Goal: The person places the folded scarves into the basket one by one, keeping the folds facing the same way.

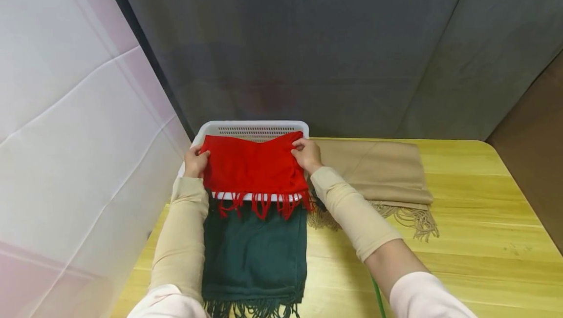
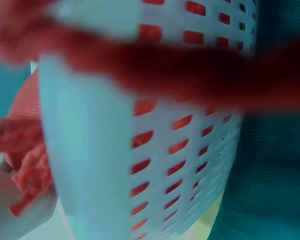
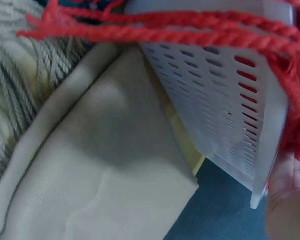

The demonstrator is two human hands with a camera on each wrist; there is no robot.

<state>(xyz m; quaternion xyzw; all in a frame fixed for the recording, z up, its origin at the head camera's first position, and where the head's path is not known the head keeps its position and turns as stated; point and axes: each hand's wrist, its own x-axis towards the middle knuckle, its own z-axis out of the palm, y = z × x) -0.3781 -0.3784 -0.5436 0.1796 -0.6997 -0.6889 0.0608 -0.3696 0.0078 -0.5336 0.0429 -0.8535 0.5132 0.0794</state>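
A folded red scarf [image 1: 255, 164] with fringe lies spread across a white plastic basket [image 1: 259, 124], its tassels hanging over the near rim. At the scarf's left edge, my left hand [image 1: 196, 160] pinches the cloth between thumb and fingers. My right hand [image 1: 307, 155] pinches its upper right corner. Through the slots of the basket wall [image 2: 105, 165] in the left wrist view, red cloth shows inside. In the right wrist view, the right hand [image 3: 288, 200] is at the basket's rim, partly cut off by the frame.
A folded dark green scarf [image 1: 255, 254] lies in front of the basket, fringe toward me. Right of the basket is a folded tan scarf [image 1: 374, 169] on the wooden table [image 1: 475, 220]. A pale panel [image 1: 88, 113] stands close at left, a dark grey one [image 1: 308, 49] behind. A green cord [image 1: 378, 296] runs near my right forearm.
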